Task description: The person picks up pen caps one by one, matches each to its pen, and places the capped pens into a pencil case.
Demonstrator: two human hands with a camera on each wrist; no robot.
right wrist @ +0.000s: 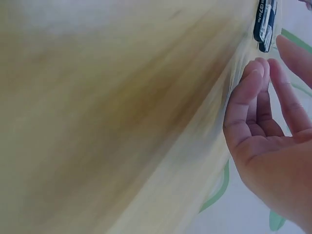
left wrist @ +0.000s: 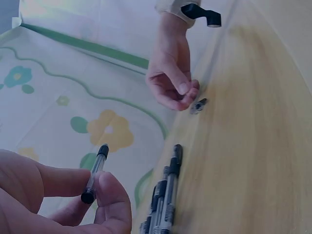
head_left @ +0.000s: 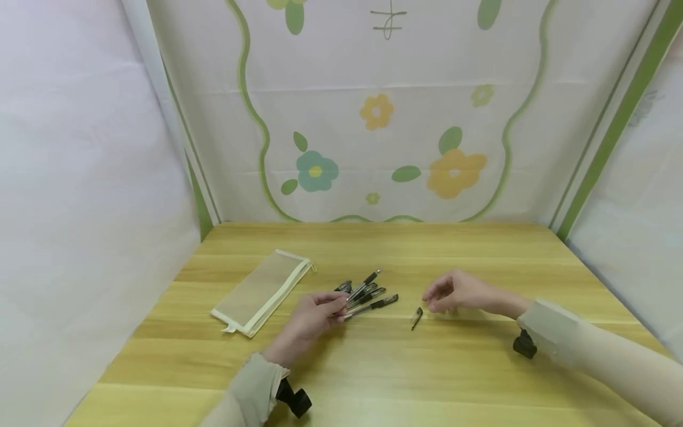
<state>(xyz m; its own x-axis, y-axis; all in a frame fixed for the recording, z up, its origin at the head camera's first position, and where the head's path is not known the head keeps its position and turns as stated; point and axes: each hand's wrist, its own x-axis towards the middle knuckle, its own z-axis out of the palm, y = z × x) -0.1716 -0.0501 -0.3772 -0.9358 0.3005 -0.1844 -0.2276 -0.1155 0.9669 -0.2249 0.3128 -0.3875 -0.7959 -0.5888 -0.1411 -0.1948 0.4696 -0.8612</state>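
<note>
My left hand pinches a clear-barreled pen between thumb and fingers. This pen has a black grip, a black end plug and a bare tip that points away to the upper right in the head view. Beside that hand, several capped black gel pens lie in a loose bunch on the table. My right hand hovers low over the table, fingers loosely bent and holding nothing. Just left of its fingertips lies a small clear pen cap with a black clip.
A cream mesh zip pouch lies flat on the wooden table, left of the pens. A flowered cloth hangs behind the table, and plain white cloth walls stand at both sides.
</note>
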